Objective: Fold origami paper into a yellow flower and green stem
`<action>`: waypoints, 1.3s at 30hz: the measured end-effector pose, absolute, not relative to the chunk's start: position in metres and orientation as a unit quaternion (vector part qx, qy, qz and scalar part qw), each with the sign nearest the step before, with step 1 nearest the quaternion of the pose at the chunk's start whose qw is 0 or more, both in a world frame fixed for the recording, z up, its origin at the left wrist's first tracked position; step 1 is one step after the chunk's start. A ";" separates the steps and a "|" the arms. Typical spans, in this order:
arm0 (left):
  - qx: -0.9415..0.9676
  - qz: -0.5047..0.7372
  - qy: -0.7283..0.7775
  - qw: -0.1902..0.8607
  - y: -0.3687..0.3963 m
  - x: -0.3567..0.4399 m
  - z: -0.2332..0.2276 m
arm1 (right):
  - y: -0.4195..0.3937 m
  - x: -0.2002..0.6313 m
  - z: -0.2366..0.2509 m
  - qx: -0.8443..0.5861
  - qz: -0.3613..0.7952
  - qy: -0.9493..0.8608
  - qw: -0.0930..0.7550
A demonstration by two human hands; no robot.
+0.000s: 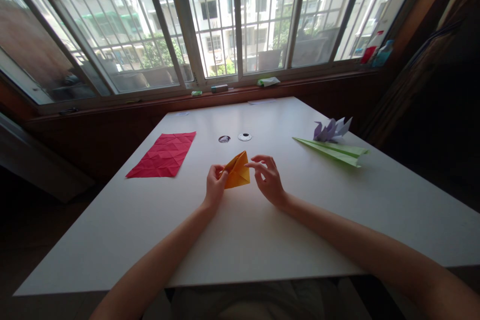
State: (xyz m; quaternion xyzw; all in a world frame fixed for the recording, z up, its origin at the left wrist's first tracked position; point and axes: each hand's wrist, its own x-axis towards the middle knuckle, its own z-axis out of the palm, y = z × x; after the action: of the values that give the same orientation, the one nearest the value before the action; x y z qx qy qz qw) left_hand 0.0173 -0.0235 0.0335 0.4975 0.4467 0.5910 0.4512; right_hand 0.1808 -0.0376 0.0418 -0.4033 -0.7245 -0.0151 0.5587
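Observation:
A folded piece of orange paper [239,174], creased into a small pointed shape, is held up over the white table. My left hand [216,182] pinches it at its left edge between thumb and fingers. Just right of the paper is my right hand [268,178], its fingers apart and slightly curled. The right index fingertip is close to the paper's right edge; whether it touches I cannot tell.
On the white table [225,250], a creased red sheet [163,156] lies left. At right are a green paper plane [333,151] and a purple-and-white folded paper piece [332,130]. Two round fittings, a dark hole [224,139] and a white ring [245,137], sit beyond my hands.

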 end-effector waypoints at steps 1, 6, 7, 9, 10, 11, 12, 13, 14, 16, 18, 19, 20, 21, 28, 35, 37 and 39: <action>0.492 0.594 0.450 0.451 -0.023 0.017 0.033 | -0.036 0.181 0.041 -0.402 -0.010 -0.730 0.552; 0.483 0.603 0.458 0.440 -0.025 0.016 0.036 | -0.034 0.180 0.039 -0.403 0.039 -0.758 0.511; 0.480 0.608 0.459 0.435 -0.025 0.016 0.036 | -0.034 0.180 0.039 -0.409 0.050 -0.757 0.507; 0.474 0.616 0.463 0.425 -0.025 0.017 0.038 | -0.034 0.181 0.039 -0.419 0.074 -0.753 0.502; 0.473 0.619 0.465 0.421 -0.025 0.017 0.038 | -0.034 0.182 0.039 -0.421 0.088 -0.752 0.500; 0.472 0.620 0.466 0.419 -0.025 0.017 0.039 | -0.034 0.182 0.038 -0.419 0.104 -0.752 0.498; 0.471 0.621 0.466 0.419 -0.025 0.017 0.039 | -0.033 0.182 0.038 -0.412 0.119 -0.755 0.497; 0.471 0.621 0.465 0.419 -0.025 0.017 0.039 | -0.032 0.183 0.038 -0.403 0.131 -0.758 0.497; 0.472 0.621 0.464 0.421 -0.026 0.017 0.039 | -0.032 0.183 0.038 -0.393 0.141 -0.761 0.497; 0.472 0.621 0.458 0.425 -0.026 0.018 0.040 | -0.031 0.182 0.038 -0.375 0.156 -0.766 0.499; 0.474 0.624 0.449 0.429 -0.027 0.018 0.041 | -0.031 0.182 0.038 -0.364 0.167 -0.768 0.499; 0.477 0.625 0.443 0.430 -0.027 0.018 0.041 | -0.031 0.182 0.039 -0.361 0.171 -0.769 0.499; 0.483 0.626 0.435 0.431 -0.028 0.019 0.042 | -0.031 0.181 0.039 -0.358 0.174 -0.770 0.499; 0.490 0.624 0.428 0.432 -0.029 0.019 0.042 | -0.031 0.181 0.039 -0.355 0.175 -0.770 0.500; 0.547 0.595 0.402 0.430 -0.032 0.020 0.043 | -0.031 0.177 0.039 -0.330 0.180 -0.777 0.505; 0.585 0.571 0.411 0.404 -0.032 0.021 0.038 | -0.032 0.177 0.043 -0.322 0.181 -0.794 0.484; 0.601 0.561 0.408 0.398 -0.033 0.022 0.038 | -0.032 0.178 0.041 -0.332 0.178 -0.792 0.481; 0.617 0.553 0.405 0.387 -0.034 0.022 0.037 | -0.031 0.178 0.039 -0.341 0.178 -0.787 0.483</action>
State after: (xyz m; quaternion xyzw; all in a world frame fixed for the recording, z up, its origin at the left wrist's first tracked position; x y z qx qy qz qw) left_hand 0.0224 -0.0338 0.0367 0.6170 0.4050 0.5531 0.3865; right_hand 0.1778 -0.0312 0.0391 -0.3410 -0.7869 0.1777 0.4827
